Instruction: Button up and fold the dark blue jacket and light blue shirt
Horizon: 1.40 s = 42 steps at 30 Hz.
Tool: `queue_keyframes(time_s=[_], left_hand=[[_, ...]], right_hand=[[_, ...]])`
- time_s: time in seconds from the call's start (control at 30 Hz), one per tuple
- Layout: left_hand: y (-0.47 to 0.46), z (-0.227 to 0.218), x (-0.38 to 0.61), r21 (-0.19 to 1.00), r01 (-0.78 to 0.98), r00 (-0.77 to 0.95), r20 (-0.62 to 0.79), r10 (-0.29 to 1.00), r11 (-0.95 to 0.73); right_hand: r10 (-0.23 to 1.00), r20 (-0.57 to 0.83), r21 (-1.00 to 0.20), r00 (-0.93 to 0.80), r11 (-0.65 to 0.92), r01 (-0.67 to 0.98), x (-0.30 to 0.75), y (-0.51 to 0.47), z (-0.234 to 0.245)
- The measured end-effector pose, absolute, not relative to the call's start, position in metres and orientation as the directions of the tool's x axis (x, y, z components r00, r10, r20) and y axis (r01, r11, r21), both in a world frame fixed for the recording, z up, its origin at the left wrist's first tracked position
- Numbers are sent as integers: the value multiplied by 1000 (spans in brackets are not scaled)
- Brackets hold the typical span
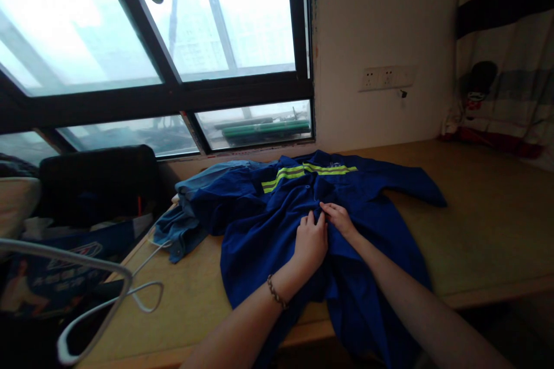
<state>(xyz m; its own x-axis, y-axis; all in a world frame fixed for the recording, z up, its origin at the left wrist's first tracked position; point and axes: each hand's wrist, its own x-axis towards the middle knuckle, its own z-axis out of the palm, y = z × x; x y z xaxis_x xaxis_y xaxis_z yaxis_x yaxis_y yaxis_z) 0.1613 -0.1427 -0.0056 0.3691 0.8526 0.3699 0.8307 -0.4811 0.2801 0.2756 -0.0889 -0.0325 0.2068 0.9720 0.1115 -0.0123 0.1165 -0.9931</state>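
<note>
Left forearm point(246, 318) and right forearm point(404, 285) bare, both angling forward and inward from below, left hand point(311, 242) back upward, its fingers curled, right hand point(340, 219) slightly farther forward, fingertips drawn into a pinch (both hands' tips sit close together).

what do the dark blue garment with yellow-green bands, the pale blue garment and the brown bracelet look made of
Dark blue garment with yellow-green bands: matte woven cloth, perhaps cotton, from its dull, soft folds. Pale blue garment: probably denim, from its faded, matte look. Brown bracelet: its braid-like pattern suggests cord or leather; finish too small to tell.
</note>
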Motion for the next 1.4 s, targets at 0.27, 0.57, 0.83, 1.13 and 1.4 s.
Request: queue_keyframes(time_s=[0.27,0.57,0.83,1.13,1.4], left_hand=[[-142,-6,159,315,806,388,358,849,-501],[-139,-11,158,404,771,376,334,864,-492],[-125,1,146,630,578,479,253,841,-519],[-127,0,151,681,570,276,368,888,-460],[-121,-19,164,997,68,480,-66,875,38]], right_hand=[[975,-15,-972,223,38,-231,276,-89,-35],[958,-25,-945,285,71,-319,283,-83,-37],[760,18,-990,650,106,-97,336,-80,-17],[790,-53,-957,610,135,-259,337,-78,-17],[879,42,-975,474,140,-175,329,-79,-14]])
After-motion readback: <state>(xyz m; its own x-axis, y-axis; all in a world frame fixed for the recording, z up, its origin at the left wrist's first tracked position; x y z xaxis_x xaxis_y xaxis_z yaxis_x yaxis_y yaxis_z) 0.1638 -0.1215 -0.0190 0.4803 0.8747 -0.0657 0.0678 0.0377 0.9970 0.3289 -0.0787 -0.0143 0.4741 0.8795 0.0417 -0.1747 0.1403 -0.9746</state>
